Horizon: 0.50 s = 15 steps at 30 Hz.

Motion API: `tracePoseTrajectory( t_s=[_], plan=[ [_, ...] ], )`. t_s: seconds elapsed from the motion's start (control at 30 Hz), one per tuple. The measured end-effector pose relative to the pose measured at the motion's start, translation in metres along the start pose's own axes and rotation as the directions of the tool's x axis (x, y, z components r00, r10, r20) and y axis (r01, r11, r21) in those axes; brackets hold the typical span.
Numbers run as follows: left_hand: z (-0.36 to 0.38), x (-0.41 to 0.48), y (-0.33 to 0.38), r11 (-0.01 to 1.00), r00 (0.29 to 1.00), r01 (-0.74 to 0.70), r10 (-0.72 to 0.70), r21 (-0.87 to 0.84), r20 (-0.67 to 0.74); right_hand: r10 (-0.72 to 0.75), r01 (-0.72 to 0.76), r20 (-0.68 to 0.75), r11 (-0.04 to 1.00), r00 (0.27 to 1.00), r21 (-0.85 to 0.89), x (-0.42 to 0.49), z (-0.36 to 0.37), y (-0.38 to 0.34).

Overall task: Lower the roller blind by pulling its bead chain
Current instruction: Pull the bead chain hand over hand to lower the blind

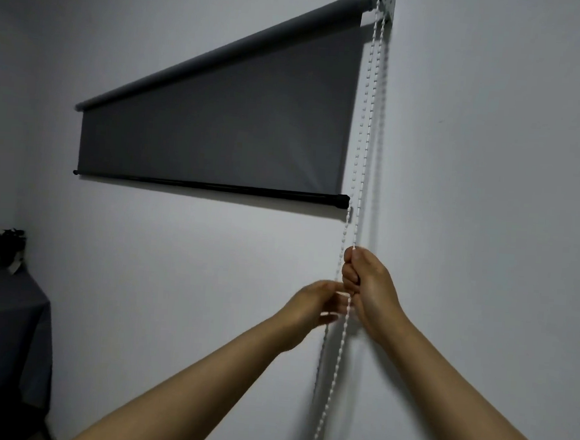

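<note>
Dark grey roller blind on the wall, partway down, black bar at the bottom. White bead chain in 2 strands at its right end. Blurry left hand at the chain, grip unclear. Curled right hand tight round 1 strand.

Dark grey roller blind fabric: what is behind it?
Around the dark grey fabric roller blind only the plain pale wall shows. Whatever lies behind it is covered.
</note>
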<state>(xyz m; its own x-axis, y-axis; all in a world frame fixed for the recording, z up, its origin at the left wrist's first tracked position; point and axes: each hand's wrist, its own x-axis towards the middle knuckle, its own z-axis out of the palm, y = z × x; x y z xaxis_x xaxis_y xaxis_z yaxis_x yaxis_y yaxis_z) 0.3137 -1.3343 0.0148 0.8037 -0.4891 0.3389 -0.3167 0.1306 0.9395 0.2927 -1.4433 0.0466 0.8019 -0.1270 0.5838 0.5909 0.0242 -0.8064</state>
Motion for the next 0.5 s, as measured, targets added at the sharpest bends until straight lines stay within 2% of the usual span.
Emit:
tracePoseTrajectory(
  t_s=[0.13, 0.27, 0.37, 0.5],
  plan=[
    [-0.005, 0.016, 0.015, 0.976, 0.989, -0.06, 0.03, -0.209, -0.145, 0.019, -0.019, 0.006, 1.0, 1.0, -0.004, -0.019, -0.003, 0.032],
    [0.004, 0.021, 0.029, 0.959, 0.994, -0.043, 0.013, -0.281, -0.106, 0.003, -0.001, 0.029, 0.997, 1.0, -0.078, -0.02, -0.004, 0.038],
    [0.011, 0.026, 0.049, 0.971, 0.998, -0.034, 0.018, -0.236, -0.066, 0.071, -0.056, 0.062, 0.974, 0.996, -0.218, -0.032, -0.003, 0.05],
    [0.016, 0.033, 0.062, 0.987, 0.986, -0.073, 0.05, -0.14, -0.159, 0.163, -0.138, 0.061, 0.945, 0.985, -0.298, -0.048, -0.009, 0.07]
  ],
)
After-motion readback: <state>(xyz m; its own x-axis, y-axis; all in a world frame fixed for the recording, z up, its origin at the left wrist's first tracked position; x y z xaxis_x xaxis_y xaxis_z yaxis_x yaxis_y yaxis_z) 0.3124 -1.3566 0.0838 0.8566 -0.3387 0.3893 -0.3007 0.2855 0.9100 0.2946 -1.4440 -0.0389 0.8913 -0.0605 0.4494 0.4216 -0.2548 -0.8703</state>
